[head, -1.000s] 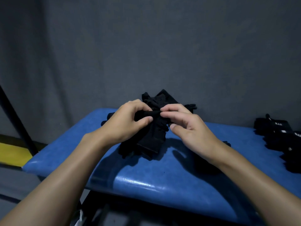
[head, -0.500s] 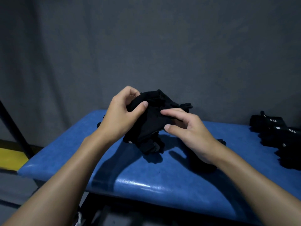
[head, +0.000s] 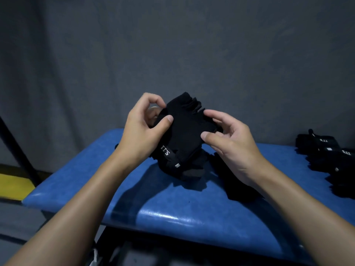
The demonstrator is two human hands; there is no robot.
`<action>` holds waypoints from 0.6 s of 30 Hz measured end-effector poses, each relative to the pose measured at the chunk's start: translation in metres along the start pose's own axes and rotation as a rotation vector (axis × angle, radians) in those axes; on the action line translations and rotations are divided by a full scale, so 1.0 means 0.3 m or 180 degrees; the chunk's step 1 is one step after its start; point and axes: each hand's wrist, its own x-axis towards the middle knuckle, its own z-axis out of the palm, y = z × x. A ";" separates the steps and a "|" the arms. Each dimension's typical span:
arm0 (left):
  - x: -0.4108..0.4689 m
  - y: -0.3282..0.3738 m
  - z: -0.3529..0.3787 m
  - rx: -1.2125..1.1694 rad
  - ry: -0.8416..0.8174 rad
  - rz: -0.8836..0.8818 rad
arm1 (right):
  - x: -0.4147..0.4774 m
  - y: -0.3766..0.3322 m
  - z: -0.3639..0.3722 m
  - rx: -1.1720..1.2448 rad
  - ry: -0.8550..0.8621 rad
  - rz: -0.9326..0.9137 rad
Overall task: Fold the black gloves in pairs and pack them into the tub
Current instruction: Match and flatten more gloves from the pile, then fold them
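A pair of black gloves (head: 184,131) with a white "5.11" strap label hangs above the blue padded bench (head: 172,204), wrist ends down. My left hand (head: 142,129) grips the pair's left edge, thumb on the front. My right hand (head: 228,139) pinches its right edge between thumb and forefinger. More black gloves (head: 194,169) lie on the bench under the held pair. No tub is in view.
A pile of black gloves (head: 330,162) with white labels lies at the bench's far right. A grey fabric backdrop (head: 172,54) hangs close behind the bench. A black pole (head: 17,148) slants at the left, beside a yellow floor strip (head: 13,187).
Both hands have lifted the gloves off the bench and turned them, so the flat side and the white label now face me. The right hand shifted from the middle to the right edge.
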 end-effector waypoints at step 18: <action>-0.025 0.005 0.111 -0.0021 -0.0602 -0.0452 | -0.034 0.011 -0.129 -0.0633 0.0179 0.0113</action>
